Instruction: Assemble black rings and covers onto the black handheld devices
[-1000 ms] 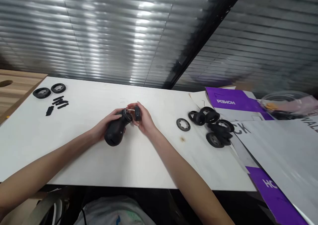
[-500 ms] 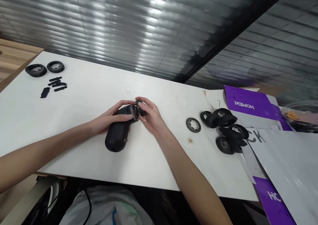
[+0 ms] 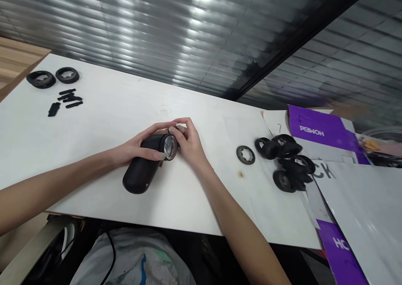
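Gripping a black handheld device (image 3: 141,172) low over the white tabletop (image 3: 176,205), with 2 hands meeting at its head.

Nearest, a pale cloth (image 3: 138,260) lies below the table edge. The left hand (image 3: 138,148) wraps the device's body, thumb along its side, so it lies tilted with the round metal mesh head (image 3: 170,147) turned right. The right hand (image 3: 188,144) curls against that head, fingertips at its upper rim; whether they pinch a small dark piece there I cannot tell. Further right lie 1 flat black ring (image 3: 245,154) and a heap of black rings (image 3: 287,163), then a purple box (image 3: 317,130). Far left sit 2 more rings (image 3: 52,77) beside small black strips (image 3: 67,99).
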Available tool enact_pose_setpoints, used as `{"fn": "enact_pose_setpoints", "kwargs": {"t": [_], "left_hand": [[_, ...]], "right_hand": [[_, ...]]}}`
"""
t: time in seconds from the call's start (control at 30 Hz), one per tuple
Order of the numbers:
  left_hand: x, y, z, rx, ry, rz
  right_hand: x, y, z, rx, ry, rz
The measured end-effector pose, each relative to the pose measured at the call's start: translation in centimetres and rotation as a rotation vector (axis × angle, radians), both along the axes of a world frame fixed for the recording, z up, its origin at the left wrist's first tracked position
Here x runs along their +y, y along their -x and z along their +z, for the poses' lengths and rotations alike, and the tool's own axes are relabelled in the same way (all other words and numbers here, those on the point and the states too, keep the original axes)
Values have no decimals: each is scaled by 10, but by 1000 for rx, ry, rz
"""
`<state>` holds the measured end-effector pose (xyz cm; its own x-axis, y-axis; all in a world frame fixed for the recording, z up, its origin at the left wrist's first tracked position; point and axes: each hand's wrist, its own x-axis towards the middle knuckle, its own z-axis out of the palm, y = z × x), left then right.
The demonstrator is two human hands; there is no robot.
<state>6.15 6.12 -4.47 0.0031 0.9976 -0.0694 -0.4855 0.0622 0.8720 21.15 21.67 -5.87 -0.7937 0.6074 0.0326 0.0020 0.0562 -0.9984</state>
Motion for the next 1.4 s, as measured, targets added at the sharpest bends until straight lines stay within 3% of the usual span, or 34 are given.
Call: {"fn": "enact_pose_setpoints", "kwargs": {"t": [0.1, 0.33, 0.6, 0.77, 1.1, 1.4], "left_hand": [[0, 3, 3, -47, 16, -36], [0, 4, 8, -70, 98, 5], [-1, 13, 1, -136, 42, -31], [1, 14, -4, -182, 4, 5], [0, 15, -2, -164, 82, 51], [1, 13, 2, -142, 86, 70]], "right_hand": [[-1, 1, 2, -38, -105, -1], [-1, 3, 7, -2, -147, 35], [13, -8, 12, 14, -204, 272], [19, -11, 6, 79, -170, 345], [17, -11, 4, -28, -144, 300], [14, -11, -3, -60, -260, 224]]}}
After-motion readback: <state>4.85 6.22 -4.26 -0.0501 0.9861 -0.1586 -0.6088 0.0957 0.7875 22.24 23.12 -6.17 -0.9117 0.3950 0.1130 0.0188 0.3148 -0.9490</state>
